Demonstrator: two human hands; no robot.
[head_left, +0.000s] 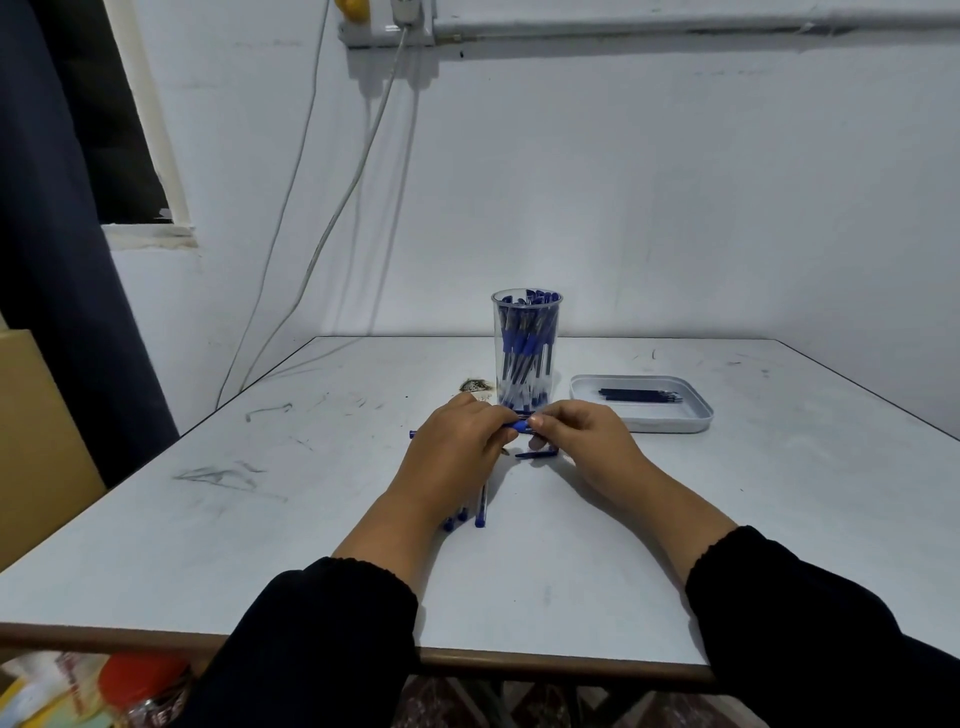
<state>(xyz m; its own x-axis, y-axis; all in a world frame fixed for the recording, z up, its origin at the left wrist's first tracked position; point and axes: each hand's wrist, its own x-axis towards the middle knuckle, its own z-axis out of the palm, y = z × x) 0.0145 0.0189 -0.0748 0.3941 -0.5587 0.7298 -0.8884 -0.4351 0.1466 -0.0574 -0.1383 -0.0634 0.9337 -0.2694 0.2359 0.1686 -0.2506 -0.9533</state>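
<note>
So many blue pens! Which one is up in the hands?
The blue pen pinched between the left hand and right hand, in front of the clear cup. The others stand in that cup or lie on the table.

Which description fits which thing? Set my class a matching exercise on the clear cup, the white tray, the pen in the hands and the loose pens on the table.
Things:
1. clear cup
2. white tray
3. blue pen
4. loose pens

Descriptions:
A. pinched between the left hand and the right hand
B. holds dark refills, to the right of the clear cup
C. stands upright, full of blue pens
D. lie on the table, partly hidden by the left hand

Pairs: 1-C, 2-B, 3-A, 4-D.
</note>
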